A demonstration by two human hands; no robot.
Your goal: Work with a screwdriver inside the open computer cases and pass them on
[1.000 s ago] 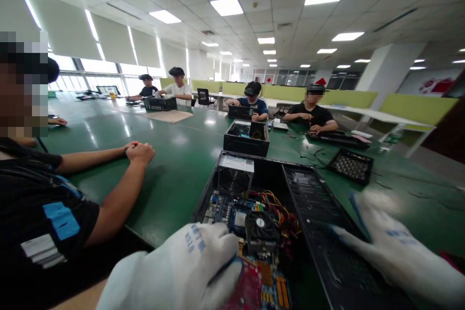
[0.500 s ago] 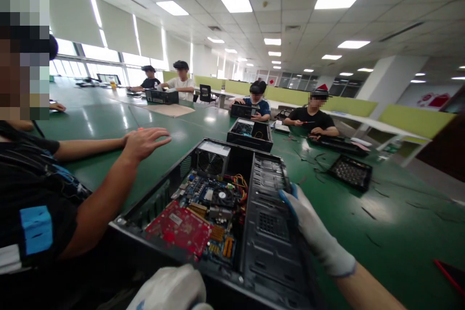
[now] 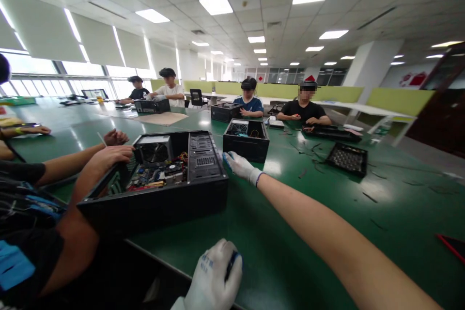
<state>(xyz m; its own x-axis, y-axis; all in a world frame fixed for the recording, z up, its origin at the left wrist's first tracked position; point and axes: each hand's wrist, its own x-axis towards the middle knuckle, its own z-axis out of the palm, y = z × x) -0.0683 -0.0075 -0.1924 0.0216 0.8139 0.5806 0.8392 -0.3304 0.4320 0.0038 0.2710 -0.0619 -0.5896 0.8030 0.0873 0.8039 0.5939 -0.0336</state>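
Observation:
An open black computer case [image 3: 160,198] lies on the green table [image 3: 290,232], its circuit board [image 3: 160,174] and power supply [image 3: 154,147] exposed. My right hand [image 3: 241,167], in a white glove with blue fingertips, is at the case's right side, fingers stretched out; a small gap or light contact there is hard to tell apart. By the near table edge my left hand [image 3: 216,273], also gloved, is curled into a loose fist, apart from the case. A co-worker's bare hand [image 3: 112,155] rests on the case's left rim.
Just beyond stands a second open computer case [image 3: 247,143]. To the right lie a black tray-like part [image 3: 347,159], dark scraps [image 3: 369,197] and a red-edged object [image 3: 450,247]. Several people sit across the table with other cases [image 3: 152,105]. The co-worker's arm [image 3: 78,198] borders my left.
The case has slid leftward and away from me. My left hand has come off its near side; my right arm now reaches farther out. The co-worker's hand has come down onto the rim.

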